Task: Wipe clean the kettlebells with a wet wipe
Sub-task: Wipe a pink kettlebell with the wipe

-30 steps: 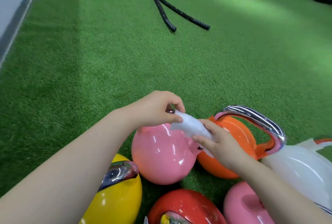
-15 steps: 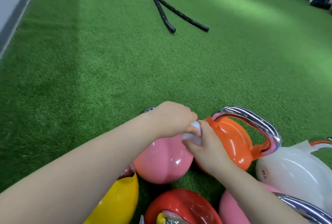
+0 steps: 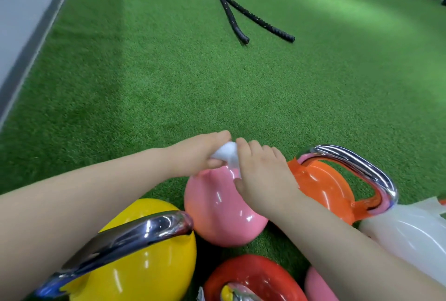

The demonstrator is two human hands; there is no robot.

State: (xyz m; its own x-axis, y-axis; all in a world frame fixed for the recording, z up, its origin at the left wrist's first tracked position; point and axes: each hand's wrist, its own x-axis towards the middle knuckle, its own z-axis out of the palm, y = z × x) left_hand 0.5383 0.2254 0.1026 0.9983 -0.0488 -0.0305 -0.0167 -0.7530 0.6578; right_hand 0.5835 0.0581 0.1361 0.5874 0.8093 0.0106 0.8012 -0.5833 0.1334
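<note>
1. Left arm extends forward, bare; left hand [image 3: 200,156] has fingers curled, thumb tucked beneath, pinching.
2. Right arm reaches in diagonally; right hand [image 3: 263,175] lies knuckles up, fingers bent, fingertips meeting the left hand.

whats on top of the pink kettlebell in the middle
Both hands hold a bunched white wipe at the top of the pink kettlebell: left hand grips it, right hand pinches it. The kettlebell's handle is covered by the hands and wipe.
</note>
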